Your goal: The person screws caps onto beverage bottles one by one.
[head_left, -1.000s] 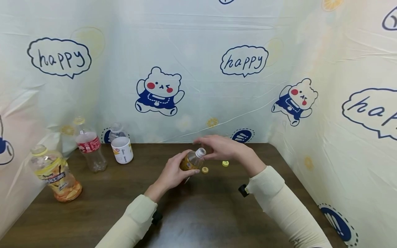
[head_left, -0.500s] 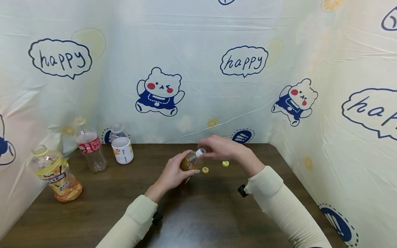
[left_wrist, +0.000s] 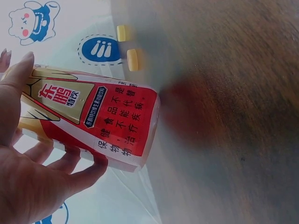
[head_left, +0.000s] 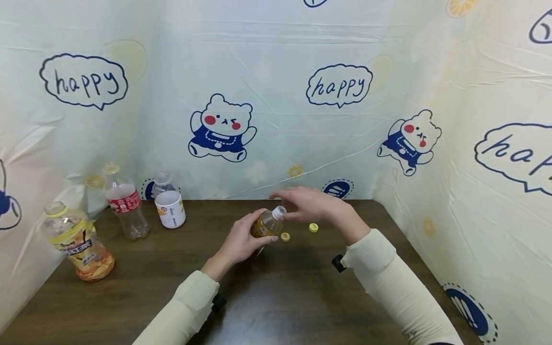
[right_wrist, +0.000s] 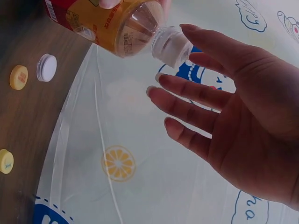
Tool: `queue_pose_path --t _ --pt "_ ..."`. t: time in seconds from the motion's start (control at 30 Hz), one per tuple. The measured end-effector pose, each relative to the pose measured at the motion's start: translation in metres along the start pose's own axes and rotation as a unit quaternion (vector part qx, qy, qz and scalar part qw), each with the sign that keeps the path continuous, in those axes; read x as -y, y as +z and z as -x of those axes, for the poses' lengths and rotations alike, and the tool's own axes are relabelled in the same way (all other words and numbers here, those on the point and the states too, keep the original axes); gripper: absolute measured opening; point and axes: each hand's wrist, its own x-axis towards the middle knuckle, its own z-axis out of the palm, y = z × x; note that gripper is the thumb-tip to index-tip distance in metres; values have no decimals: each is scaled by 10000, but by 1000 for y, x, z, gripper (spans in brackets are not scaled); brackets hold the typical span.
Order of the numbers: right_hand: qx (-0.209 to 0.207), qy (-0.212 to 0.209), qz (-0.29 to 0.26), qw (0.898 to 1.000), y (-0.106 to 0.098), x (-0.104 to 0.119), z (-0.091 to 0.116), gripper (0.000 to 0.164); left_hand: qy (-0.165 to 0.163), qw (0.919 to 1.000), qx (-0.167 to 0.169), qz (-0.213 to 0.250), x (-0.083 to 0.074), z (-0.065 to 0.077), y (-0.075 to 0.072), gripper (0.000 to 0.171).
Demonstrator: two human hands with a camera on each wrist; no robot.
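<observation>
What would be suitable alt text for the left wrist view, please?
A person's left grip holds a red-and-gold 东鹏特饮 drink bottle. Beyond it, a yellow cap and an orange cap sit on a brown wood-grain table, before a pale sheet printed with a cartoon bear.

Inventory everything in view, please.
table: 1, brown, beneath
yellow-label bottle: 1, clear, front left
red-label bottle: 1, clear, back left
white-label bottle: 1, clear, back left
held bottle: 1, red, gold, centre, tilted
fitted cap: 1, white, atop held bottle
loose caps: 3, orange, yellow, white, on table
curtain: 1, pale, behind
sleeves: 2, cream, on forearms
cameras: 2, black, at wrists
left hand: 1, bare, gripping held bottle
right hand: 1, bare, by fitted cap
</observation>
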Motion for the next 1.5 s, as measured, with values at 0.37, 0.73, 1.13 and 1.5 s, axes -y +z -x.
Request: queue_pose_path --t 0.37,0.73,1.13,1.5 --pt "-44 -452 -269 9986 2 -1 -6 37 -23 10000 5 24 -2 -1 -1 65" --pt "-241 234 256 9991 5 2 -7 33 58 9999 19 -103 -1 0 1 68" --pt "-50 272 54 9996 2 2 0 70 18 10000 -21 -58 -1 1 3 67" --pt "1 -224 -271 9994 6 -1 -4 35 28 10000 -50 16 0 2 2 67"
